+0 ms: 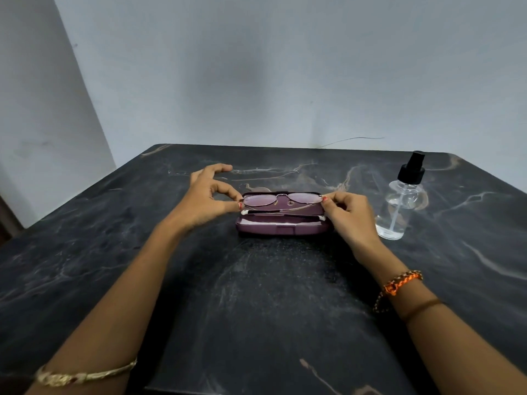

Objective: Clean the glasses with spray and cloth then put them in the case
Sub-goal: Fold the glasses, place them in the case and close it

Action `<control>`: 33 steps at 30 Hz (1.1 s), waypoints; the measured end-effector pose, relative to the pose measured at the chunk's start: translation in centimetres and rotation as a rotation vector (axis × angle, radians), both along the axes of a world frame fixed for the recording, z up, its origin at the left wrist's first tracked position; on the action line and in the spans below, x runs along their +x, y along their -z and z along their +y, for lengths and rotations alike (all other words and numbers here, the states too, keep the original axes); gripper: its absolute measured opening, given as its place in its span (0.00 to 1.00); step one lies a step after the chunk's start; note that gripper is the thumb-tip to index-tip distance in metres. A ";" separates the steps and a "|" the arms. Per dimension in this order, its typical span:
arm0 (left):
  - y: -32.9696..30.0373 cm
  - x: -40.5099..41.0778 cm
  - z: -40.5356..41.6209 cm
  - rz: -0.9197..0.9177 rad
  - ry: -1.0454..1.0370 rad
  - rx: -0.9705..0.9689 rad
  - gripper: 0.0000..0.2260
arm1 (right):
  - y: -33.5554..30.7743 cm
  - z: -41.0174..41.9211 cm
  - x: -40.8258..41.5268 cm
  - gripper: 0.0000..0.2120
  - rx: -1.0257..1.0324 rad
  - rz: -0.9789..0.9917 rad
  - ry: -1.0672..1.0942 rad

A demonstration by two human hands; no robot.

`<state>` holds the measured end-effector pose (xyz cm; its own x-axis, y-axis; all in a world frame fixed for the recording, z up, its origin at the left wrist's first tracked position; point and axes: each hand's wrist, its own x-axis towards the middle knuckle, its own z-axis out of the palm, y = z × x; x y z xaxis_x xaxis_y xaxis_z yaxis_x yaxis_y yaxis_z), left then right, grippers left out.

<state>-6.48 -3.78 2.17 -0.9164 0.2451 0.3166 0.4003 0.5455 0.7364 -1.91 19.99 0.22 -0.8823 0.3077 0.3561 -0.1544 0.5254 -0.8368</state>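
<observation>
A thin metal-framed pair of glasses [282,201] with folded arms hangs just over an open purple case [285,228] at the middle of the table. My left hand [209,196] pinches the frame's left end between thumb and forefinger. My right hand [349,215] pinches the right end. Something pale lies inside the case's lower half; I cannot tell whether it is the cloth. A clear spray bottle [399,206] with a black pump top stands upright to the right of the case.
The dark marbled table [256,295] reaches to a grey wall at the back. Its left edge drops off near a pale wall panel. Bangles and thread bands ring both wrists.
</observation>
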 end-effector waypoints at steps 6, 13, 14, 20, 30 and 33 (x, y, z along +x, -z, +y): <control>0.0 -0.2 -0.6 -0.045 0.041 -0.067 0.09 | -0.2 0.5 0.0 0.07 0.199 -0.011 -0.034; -0.2 0.1 -0.6 -0.055 0.085 -0.138 0.10 | -0.3 1.4 0.3 0.06 0.427 -0.032 -0.159; -0.2 0.1 -0.6 -0.053 0.083 -0.153 0.10 | -0.3 1.5 0.4 0.06 0.426 -0.032 -0.164; -0.3 0.2 -0.5 -0.066 0.111 -0.180 0.07 | -0.5 1.7 0.5 0.06 0.392 -0.046 -0.181; -0.3 0.3 -0.1 -0.066 0.146 -0.259 0.05 | -0.7 1.7 0.6 0.07 0.323 -0.072 -0.149; -0.3 0.3 -0.1 -0.071 0.161 -0.304 0.04 | -0.8 1.5 0.6 0.07 0.329 -0.065 -0.136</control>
